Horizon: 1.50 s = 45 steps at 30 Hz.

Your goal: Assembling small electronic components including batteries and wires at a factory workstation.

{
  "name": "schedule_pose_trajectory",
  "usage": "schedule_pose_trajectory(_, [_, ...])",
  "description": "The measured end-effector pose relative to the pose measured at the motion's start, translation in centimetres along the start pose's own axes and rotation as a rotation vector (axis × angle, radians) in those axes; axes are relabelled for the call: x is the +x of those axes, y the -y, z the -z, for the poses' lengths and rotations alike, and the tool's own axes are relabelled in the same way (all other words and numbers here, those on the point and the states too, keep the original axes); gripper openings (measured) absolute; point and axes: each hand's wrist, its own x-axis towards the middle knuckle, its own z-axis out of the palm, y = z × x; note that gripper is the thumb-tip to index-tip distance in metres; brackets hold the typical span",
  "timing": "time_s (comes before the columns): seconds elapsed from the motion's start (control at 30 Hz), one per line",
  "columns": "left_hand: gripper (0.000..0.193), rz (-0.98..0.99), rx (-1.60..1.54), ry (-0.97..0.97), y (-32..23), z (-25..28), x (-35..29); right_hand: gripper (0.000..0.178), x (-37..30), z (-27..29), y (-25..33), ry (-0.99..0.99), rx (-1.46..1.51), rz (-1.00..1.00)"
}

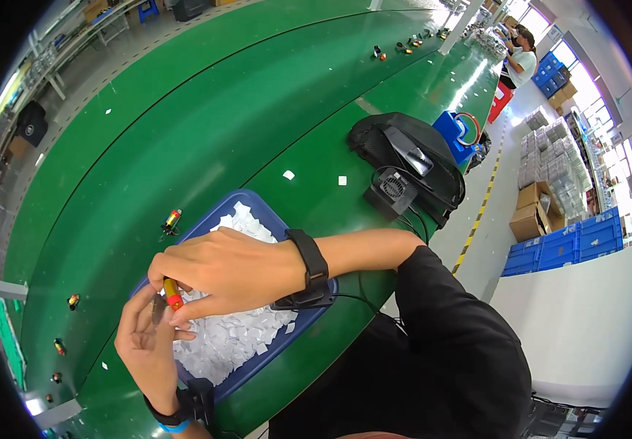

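Note:
A small yellow-and-red cylindrical part (173, 294) is held over a blue bin (257, 207) that contains a heap of small white square pieces (232, 340). My right hand (232, 271) reaches across from the right, its thumb and fingers closed round the part. From below, my left hand (147, 347) meets it with curled fingers at the part's left side, where a dark grey bit shows. The fingers cover much of the part. Just beyond the bin, a similar red-and-yellow piece with dark wires (173, 219) lies on the green surface.
More such parts (73, 300) are spread along the green conveyor (147, 139). A black bag (396, 146) with a phone and a small fan box (393, 192) lies right of the bin. Beyond it stands a blue container (455, 135). A person (522, 62) works at the far right end.

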Motion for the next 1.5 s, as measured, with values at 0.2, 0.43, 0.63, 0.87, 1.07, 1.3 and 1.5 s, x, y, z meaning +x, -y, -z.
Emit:
schedule_pose_trajectory(0.2, [0.009,-0.009,0.139,0.098,1.8,2.2,-0.3,0.036,0.0,0.2,0.1,-0.117,-0.091,0.078])
schedule_pose_trajectory(0.43, [0.011,0.161,-0.033,0.313,0.6,2.5,0.6,0.035,-0.2,1.8,-0.3,-0.115,0.060,-0.075])
schedule_pose_trajectory(0.63, [0.041,-0.116,-0.060,0.278,1.0,0.7,1.2,0.038,-0.4,2.1,-0.2,-0.043,0.086,-0.106])
schedule_pose_trajectory(0.87, [0.034,0.010,0.071,0.249,0.5,1.5,0.3,0.039,0.5,1.3,0.4,0.094,0.107,-0.181])
schedule_pose_trajectory(1.07, [0.025,0.002,0.121,0.213,1.1,1.2,0.5,0.038,0.4,1.4,0.1,0.163,0.111,-0.189])
schedule_pose_trajectory(1.3, [0.022,0.147,-0.033,0.231,1.0,1.2,0.5,0.034,0.2,0.9,0.4,0.096,0.180,-0.153])
schedule_pose_trajectory(1.5, [0.016,0.099,-0.094,0.312,2.0,1.2,0.5,0.034,0.4,1.2,-0.5,0.187,0.122,0.005])
